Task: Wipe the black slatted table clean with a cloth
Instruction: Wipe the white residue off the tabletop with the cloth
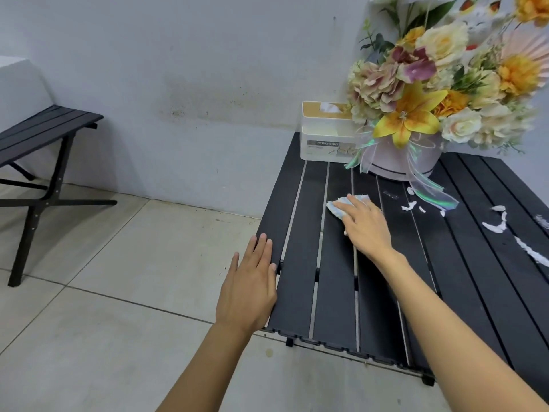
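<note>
Black slats are making up the low table (335, 292), and a person is reaching both hands to it. The right hand (367, 230) is lying flat on a small pale blue and white cloth (337, 207). Its fingers are straight and close together, pressing the cloth down on the slats toward the far end. The cloth is peeking out past the fingertips. The left hand (249, 289) is flat too, fingers side by side, with the thumb touching the table's left edge. White smears (496, 226) are lying on the right side, apart from the cloth. A white tissue holder (325, 135) and a round box of flowers (398, 162) are standing at the far end, just beside each other. Another black slatted table (44, 126) is standing well apart on the left.
</note>
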Action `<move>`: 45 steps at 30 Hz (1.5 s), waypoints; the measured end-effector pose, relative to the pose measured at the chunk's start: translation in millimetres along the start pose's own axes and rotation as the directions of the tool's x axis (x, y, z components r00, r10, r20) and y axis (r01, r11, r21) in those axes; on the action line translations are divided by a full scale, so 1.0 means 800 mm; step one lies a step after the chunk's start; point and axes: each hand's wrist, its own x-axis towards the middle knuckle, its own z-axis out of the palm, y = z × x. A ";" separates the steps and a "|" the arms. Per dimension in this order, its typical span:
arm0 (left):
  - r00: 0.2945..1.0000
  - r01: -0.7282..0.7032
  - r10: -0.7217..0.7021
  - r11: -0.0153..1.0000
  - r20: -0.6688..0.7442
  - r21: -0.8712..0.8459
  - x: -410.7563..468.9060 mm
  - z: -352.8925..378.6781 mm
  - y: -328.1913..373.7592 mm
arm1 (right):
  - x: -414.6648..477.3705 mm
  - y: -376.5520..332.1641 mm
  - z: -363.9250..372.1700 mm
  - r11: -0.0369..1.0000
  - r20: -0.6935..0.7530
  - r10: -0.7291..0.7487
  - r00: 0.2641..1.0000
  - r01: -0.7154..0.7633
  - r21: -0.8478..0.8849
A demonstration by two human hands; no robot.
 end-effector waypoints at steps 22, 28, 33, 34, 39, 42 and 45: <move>0.991 -0.136 0.129 0.968 -0.044 -0.211 0.062 0.041 0.149 | -0.141 0.098 -0.134 0.780 -0.191 0.216 0.958 -0.051 0.624; 0.995 -0.095 0.096 0.995 -0.007 0.035 0.101 0.069 0.171 | -0.057 0.154 -0.099 0.914 -0.271 0.265 0.925 -0.151 0.378; 0.994 -0.106 0.107 0.991 -0.015 0.078 0.107 0.076 0.174 | 0.016 0.173 -0.106 0.875 -0.278 0.364 0.889 -0.224 0.429; 0.994 -0.109 0.110 0.990 -0.012 0.086 0.107 0.076 0.173 | 0.031 0.175 -0.108 0.869 -0.260 0.380 0.887 -0.246 0.430; 0.994 -0.104 0.106 0.993 -0.015 0.061 0.110 0.078 0.173 | 0.073 0.185 -0.098 0.929 -0.178 0.331 0.927 -0.287 0.233; 0.994 -0.106 0.108 0.990 -0.009 0.090 0.111 0.078 0.173 | 0.047 0.171 -0.092 0.965 -0.151 0.210 0.966 -0.180 0.189; 0.994 -0.104 0.105 0.990 -0.011 0.095 0.112 0.079 0.174 | -0.026 0.133 -0.092 0.965 -0.177 0.011 0.984 0.036 0.258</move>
